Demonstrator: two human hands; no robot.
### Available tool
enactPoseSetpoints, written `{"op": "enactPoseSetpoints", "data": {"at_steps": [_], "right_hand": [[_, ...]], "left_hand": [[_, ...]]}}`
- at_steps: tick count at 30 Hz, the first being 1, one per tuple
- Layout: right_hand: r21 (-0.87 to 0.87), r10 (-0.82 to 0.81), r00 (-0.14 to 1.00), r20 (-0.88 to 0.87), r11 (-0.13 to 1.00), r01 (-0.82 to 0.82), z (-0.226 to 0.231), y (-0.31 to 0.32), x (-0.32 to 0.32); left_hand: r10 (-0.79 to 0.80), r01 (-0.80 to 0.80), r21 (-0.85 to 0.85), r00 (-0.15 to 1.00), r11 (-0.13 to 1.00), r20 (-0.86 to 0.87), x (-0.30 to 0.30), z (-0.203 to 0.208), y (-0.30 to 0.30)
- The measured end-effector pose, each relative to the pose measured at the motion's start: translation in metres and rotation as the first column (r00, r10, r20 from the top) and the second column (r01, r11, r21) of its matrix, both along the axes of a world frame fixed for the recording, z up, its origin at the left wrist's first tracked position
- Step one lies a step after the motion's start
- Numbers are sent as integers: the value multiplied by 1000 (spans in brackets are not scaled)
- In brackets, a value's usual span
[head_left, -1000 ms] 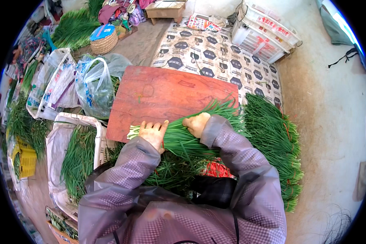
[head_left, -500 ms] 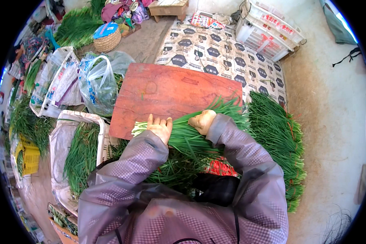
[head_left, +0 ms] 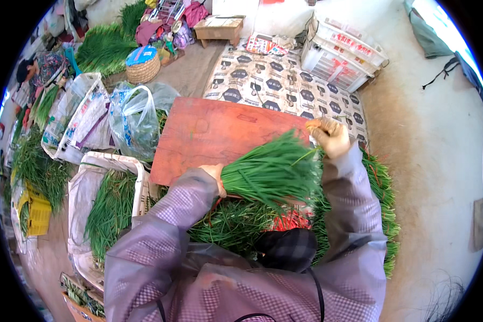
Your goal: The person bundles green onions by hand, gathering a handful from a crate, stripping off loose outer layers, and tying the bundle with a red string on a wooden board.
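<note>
My left hand point(head_left: 214, 178) is wrapped round a bunch of green chives point(head_left: 273, 169) near its stem end; the fingers are mostly hidden. The leaves fan out to the right over the near edge of a reddish wooden board point(head_left: 220, 126). Past the leaf tips, at the board's right end, my right hand point(head_left: 331, 137) is raised with its fingers pinched. A small yellowish bit shows at those fingertips, too small to name. One pale yellow-green blade sticks out of the bunch just below this hand.
Piled chives point(head_left: 383, 214) lie at the right, with red ties among them. Loose greens point(head_left: 231, 222) and red strips point(head_left: 292, 220) are below the board. Left stand a lined white crate point(head_left: 139, 198) and a clear plastic bag point(head_left: 131, 123). White crates point(head_left: 338, 56) are stacked beyond the patterned mat point(head_left: 276, 80).
My right hand has left the bunch and moved up and right. My left hand has closed round the stems and turned the bunch, so its leaves spread wider. The whole view has shifted slightly.
</note>
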State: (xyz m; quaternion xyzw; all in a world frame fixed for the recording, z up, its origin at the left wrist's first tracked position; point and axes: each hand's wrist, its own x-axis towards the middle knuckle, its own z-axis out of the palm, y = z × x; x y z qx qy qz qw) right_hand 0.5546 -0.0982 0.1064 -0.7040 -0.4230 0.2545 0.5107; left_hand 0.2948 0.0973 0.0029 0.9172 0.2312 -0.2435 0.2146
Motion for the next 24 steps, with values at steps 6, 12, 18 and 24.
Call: {"op": "enactPoseSetpoints", "data": {"at_steps": [6, 12, 18, 24], "right_hand": [[-373, 849, 527, -40, 476, -796, 9, -33, -137], [-557, 714, 662, -227, 462, -690, -62, -22, -184], [102, 656, 260, -708, 460, -882, -95, 11, -184], [128, 653, 757, 17, 750, -649, -44, 43, -270]], "left_hand": [[394, -176, -952, 880, -250, -266, -74, -57, -9], [655, 437, -738, 756, -513, -7, -117, -19, -77], [742, 532, -808, 643, -254, 190, -164, 15, -74], [639, 416, -885, 626, 211, 447, -195, -2, -62]]}}
